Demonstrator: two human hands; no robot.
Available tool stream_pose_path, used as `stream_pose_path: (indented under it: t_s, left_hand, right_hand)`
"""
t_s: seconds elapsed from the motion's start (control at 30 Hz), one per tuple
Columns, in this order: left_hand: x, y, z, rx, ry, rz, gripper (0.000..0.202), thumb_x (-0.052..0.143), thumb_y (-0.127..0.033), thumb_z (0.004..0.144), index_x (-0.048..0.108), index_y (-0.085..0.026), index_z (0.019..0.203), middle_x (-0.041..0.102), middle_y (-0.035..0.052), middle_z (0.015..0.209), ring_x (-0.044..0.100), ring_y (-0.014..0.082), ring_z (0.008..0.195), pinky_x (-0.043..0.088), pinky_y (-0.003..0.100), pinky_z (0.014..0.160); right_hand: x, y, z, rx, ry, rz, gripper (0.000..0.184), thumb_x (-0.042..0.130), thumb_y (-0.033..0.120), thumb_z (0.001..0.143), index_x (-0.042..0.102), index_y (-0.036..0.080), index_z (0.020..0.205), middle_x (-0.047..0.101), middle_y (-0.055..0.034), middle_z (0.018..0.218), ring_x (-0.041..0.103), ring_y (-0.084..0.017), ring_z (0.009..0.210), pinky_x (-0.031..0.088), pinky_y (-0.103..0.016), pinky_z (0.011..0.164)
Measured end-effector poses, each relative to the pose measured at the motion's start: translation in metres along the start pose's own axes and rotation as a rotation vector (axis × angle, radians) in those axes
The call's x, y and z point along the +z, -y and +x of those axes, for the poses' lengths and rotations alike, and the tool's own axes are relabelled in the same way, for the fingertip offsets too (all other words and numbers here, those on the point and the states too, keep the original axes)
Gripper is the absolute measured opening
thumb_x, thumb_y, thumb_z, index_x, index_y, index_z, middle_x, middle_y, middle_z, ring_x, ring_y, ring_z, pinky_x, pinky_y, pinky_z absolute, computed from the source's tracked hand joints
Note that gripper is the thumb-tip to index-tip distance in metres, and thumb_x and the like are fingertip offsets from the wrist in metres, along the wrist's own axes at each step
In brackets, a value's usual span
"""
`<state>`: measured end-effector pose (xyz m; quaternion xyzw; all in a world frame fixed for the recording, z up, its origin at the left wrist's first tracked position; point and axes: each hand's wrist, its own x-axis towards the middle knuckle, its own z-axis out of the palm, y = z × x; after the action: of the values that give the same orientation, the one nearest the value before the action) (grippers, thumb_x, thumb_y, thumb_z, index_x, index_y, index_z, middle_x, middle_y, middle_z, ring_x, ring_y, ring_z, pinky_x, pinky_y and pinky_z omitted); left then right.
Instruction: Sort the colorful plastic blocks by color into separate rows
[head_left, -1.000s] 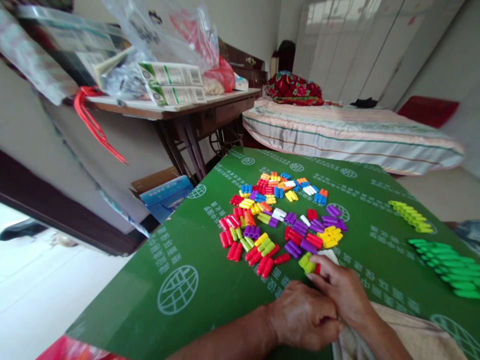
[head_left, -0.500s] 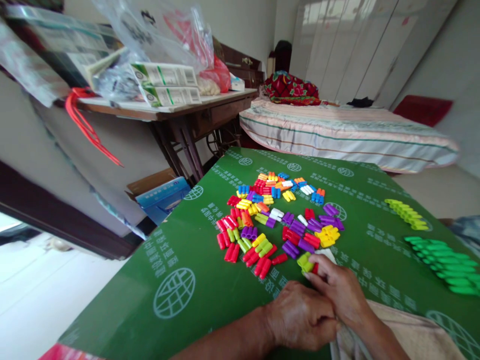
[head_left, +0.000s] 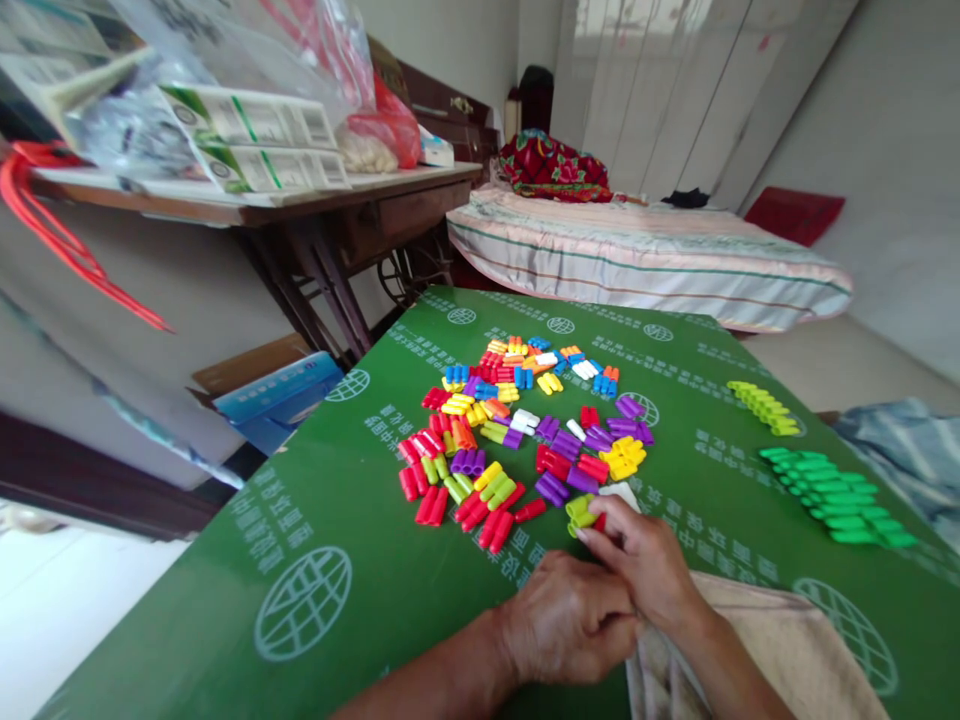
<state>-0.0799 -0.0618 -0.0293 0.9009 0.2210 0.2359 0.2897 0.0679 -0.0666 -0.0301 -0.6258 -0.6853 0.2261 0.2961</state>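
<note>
The table [head_left: 187, 610] spreads beneath the left hand [head_left: 570, 620] and right hand [head_left: 637, 555]. Beyond both lie scattered caps [head_left: 513, 438]; cloth [head_left: 780, 630] lies nearer, beside the right one. The left hand is curled into a fist; whether it grips anything I cannot tell. The right hand, thumb and forefinger nearly together, pinches lime caps [head_left: 580, 510] at its fingertips.
</note>
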Motion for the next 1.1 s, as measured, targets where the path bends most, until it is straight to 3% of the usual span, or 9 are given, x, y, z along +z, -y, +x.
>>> stream_pose_path:
  t_s: [0.33,0.5,0.7,1.1]
  left_hand:
    - [-0.003,0.000,0.000,-0.015,-0.015,-0.075,0.024,0.053,-0.016,0.075,0.036,-0.019,0.059,0.040,-0.0064,0.053,0.034,0.0068,0.050,0.024,0.023,0.049]
    - [-0.008,-0.002,0.003,-0.057,0.031,-0.095,0.025,0.049,-0.013,0.080,0.034,-0.019,0.061,0.038,-0.0068,0.054,0.033,0.0060,0.049,0.022,0.023,0.050]
    - [-0.013,-0.003,0.006,-0.073,0.031,-0.123,0.028,0.048,-0.015,0.083,0.032,-0.019,0.061,0.040,-0.0063,0.056,0.036,0.0054,0.051,0.023,0.022,0.050]
    - [-0.010,0.003,0.007,-0.062,0.039,-0.133,0.029,0.048,-0.016,0.084,0.032,-0.018,0.059,0.041,-0.0059,0.054,0.037,0.0052,0.050,0.023,0.022,0.049]
  right_hand:
    - [0.000,0.003,0.004,0.027,-0.007,0.021,0.019,0.056,0.032,0.082,0.065,0.021,0.095,0.054,0.0048,0.056,0.048,-0.012,0.052,0.033,-0.022,0.052]
    - [-0.003,0.010,0.010,0.029,-0.001,0.039,0.012,0.059,0.024,0.077,0.064,0.022,0.088,0.052,0.0062,0.056,0.046,-0.010,0.052,0.031,-0.021,0.054]
    - [-0.003,0.012,0.012,0.038,-0.037,0.069,0.006,0.062,0.025,0.075,0.063,0.023,0.080,0.052,0.0070,0.055,0.044,-0.010,0.052,0.029,-0.021,0.054]
    - [-0.004,0.014,0.014,0.017,-0.036,0.055,0.017,0.061,0.018,0.073,0.067,0.025,0.087,0.060,0.0062,0.061,0.046,-0.010,0.053,0.030,-0.021,0.054]
